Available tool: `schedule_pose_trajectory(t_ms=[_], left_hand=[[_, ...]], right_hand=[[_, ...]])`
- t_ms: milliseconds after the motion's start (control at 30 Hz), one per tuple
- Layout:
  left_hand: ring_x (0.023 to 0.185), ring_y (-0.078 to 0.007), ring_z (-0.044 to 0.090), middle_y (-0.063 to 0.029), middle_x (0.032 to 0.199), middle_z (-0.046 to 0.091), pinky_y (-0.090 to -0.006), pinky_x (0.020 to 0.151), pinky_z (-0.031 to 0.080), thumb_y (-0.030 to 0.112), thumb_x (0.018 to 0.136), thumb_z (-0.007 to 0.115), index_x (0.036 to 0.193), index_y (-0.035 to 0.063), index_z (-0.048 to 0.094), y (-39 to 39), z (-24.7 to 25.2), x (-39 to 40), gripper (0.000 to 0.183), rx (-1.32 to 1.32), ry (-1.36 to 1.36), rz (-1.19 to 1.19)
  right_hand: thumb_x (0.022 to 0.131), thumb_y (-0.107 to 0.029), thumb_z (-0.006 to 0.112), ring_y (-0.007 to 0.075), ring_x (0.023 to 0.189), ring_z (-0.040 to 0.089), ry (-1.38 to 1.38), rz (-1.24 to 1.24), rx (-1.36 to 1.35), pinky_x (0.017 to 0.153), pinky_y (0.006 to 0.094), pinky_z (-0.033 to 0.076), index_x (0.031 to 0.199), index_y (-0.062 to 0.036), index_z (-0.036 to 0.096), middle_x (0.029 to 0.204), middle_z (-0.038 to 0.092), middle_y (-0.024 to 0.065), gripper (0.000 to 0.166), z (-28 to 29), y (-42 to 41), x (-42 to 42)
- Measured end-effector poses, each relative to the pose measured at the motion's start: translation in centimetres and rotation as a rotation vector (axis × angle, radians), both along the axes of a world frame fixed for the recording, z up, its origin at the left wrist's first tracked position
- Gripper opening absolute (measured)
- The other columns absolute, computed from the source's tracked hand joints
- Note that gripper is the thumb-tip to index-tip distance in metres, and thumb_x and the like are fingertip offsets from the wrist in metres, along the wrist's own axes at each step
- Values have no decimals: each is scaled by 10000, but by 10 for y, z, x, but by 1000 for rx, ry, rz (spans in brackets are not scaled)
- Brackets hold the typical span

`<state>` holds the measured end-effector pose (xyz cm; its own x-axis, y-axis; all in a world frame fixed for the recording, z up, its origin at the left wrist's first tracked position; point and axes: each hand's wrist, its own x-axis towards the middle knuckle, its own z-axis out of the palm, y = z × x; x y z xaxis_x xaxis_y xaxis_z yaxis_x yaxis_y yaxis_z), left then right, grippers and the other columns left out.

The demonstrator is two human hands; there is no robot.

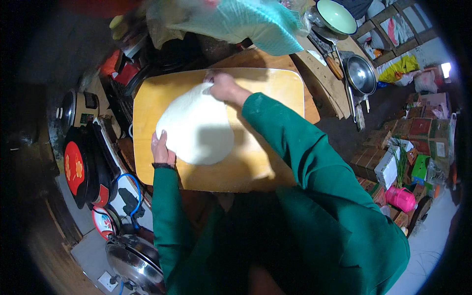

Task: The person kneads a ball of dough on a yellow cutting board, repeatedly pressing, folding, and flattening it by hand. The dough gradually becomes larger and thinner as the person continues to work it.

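A broad, flat sheet of white dough [195, 121] lies over a yellow board [284, 88]. Its far edge is pinched in my right hand [225, 87], near the middle of the board's far side. My left hand [162, 149] has hold of the dough's left edge, with the thumb on top and the other fingers partly hidden. Shadow from my head and arms falls across the dough's lower part and the near side of the board. Green sleeves cover both arms.
Beyond the board hangs a pale turquoise quilted cloth [258, 27]. A steel ladle-like pan [361, 75], a wooden handle [333, 67] and an enamel bowl [336, 16] sit at right. Left are a rice cooker [86, 107], a red-topped electric griddle [73, 167] and a metal pot [131, 260].
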<state>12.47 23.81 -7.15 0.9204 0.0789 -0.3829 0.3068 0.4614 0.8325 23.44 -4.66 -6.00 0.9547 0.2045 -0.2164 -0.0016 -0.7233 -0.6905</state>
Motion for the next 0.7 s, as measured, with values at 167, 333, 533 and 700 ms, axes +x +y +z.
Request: schedule_pose_trajectory(t_ms=[167, 333, 533, 700], left_hand=[[1184, -310, 586, -194, 1313, 574, -436, 1000, 508, 72, 945, 619, 1396, -42, 417, -87, 0, 39, 507, -17, -7, -228], [1052, -284, 620, -135, 1208, 590, -413, 979, 518, 88, 845, 661, 1316, -10, 464, -197, -2, 10, 520, -220, 30, -539], [1140, -275, 591, -145, 1229, 592, -439, 1000, 509, 75, 848, 676, 1371, 3, 450, -194, 6, -32, 575, -225, -18, -573], [1160, -269, 598, -173, 1250, 610, -405, 1016, 496, -52, 882, 582, 1339, -27, 471, -96, 26, -25, 471, -31, 39, -294]], right_hand=[[865, -59, 702, 202, 1216, 561, -141, -170, 342, 923, 359, 502, 1336, -62, 548, 1316, 585, 141, 496, 1, -105, -3], [833, -152, 733, 271, 971, 670, -250, -416, 113, 883, 366, 517, 1109, 0, 666, 1051, 706, 131, 322, 23, -201, -53], [845, -75, 743, 176, 920, 647, -70, -503, 351, 848, 302, 521, 1106, 22, 643, 999, 685, 96, 296, 37, -195, -114], [832, -165, 762, 255, 1079, 627, -35, -279, 417, 961, 355, 483, 1148, -2, 666, 1150, 674, 144, 368, 46, -127, -99]])
